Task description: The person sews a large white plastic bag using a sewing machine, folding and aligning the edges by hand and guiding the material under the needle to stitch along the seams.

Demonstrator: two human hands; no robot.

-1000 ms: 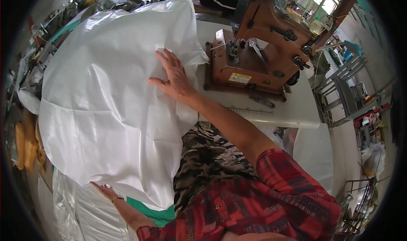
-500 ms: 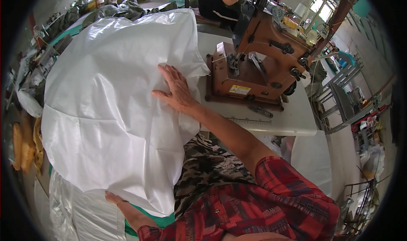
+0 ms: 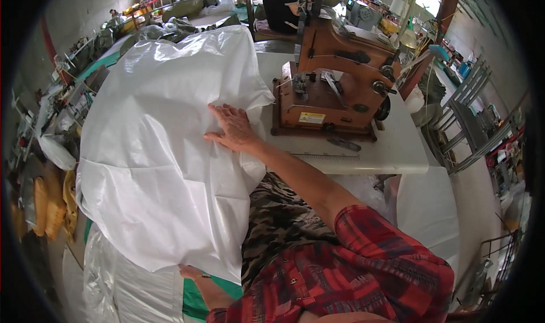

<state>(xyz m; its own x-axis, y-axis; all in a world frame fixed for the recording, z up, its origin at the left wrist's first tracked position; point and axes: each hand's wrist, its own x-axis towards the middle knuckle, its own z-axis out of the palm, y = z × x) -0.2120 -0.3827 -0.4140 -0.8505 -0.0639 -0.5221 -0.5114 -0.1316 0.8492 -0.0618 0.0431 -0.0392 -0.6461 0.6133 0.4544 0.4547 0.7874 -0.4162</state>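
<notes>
A large white glossy sheet (image 3: 153, 152), creased and bulging, covers the left part of the work table. My right hand (image 3: 230, 129) lies on its right side, palm down with fingers spread, holding nothing. Down at the sheet's near edge is my left hand (image 3: 192, 272). Its fingers are mostly hidden at the edge, so I cannot see whether they grip it. Right of the sheet stands a brown sewing machine (image 3: 335, 90) with its needle area facing the sheet. No part of the sheet is under the needle.
On the white tabletop (image 3: 392, 161) a ruler scale (image 3: 323, 156) and a small dark tool (image 3: 343, 145) lie before the machine. Clear plastic (image 3: 125, 277) and green cloth (image 3: 196, 300) hang below the sheet. A person (image 3: 279, 8) sits behind the table; a dark chair (image 3: 468, 124) stands at right.
The view has shifted, so the scene sits differently in the picture. My right hand still rests flat on the sheet; my left hand remains at its near edge.
</notes>
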